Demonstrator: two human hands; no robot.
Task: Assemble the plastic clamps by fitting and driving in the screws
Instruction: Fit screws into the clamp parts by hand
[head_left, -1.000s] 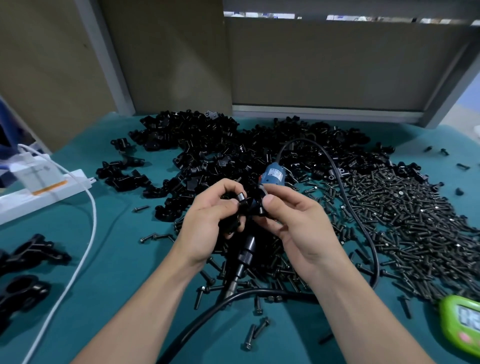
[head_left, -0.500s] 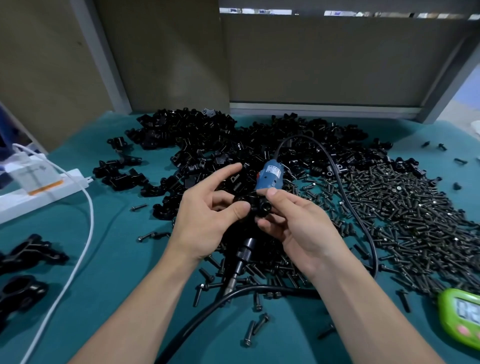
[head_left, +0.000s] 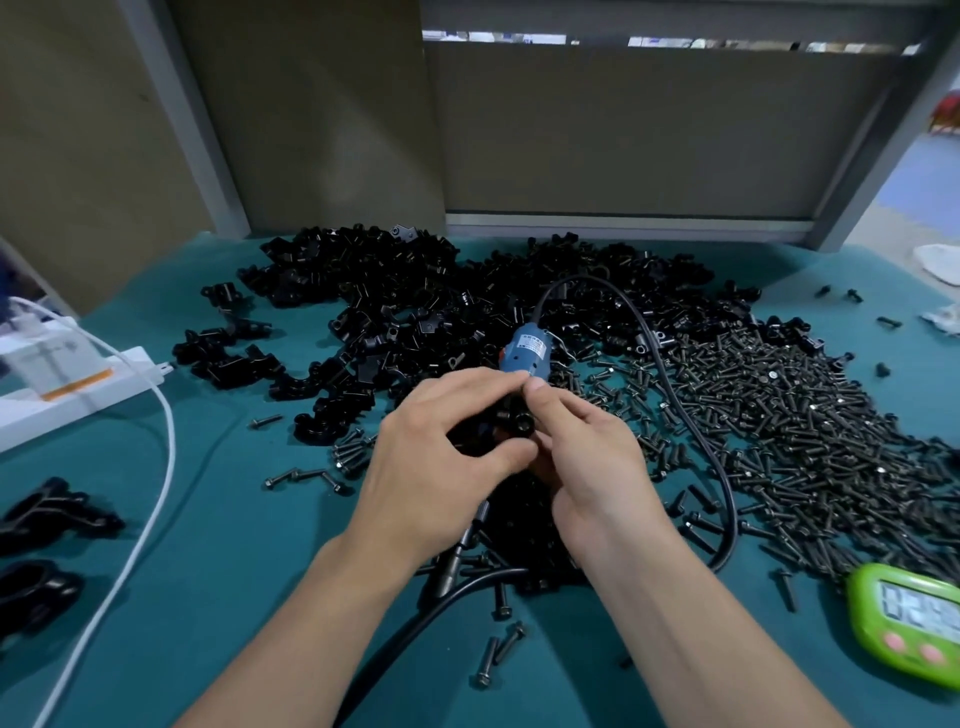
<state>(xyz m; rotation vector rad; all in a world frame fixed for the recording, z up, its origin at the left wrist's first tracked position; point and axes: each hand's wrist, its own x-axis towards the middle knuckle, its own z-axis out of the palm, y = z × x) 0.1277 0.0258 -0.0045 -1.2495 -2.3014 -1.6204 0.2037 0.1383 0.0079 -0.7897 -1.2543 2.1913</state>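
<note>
Clamp (head_left: 511, 422) | pinched between left hand (head_left: 436, 467), right hand (head_left: 587, 467) fingers

clamp pile (head_left: 395, 306) lies left of the screw pile (head_left: 810, 415), power strip (head_left: 78, 384) farther left.

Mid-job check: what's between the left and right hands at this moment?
In the head view, a black plastic clamp sits between the left hand and right hand; both hold it with curled fingers.
</note>
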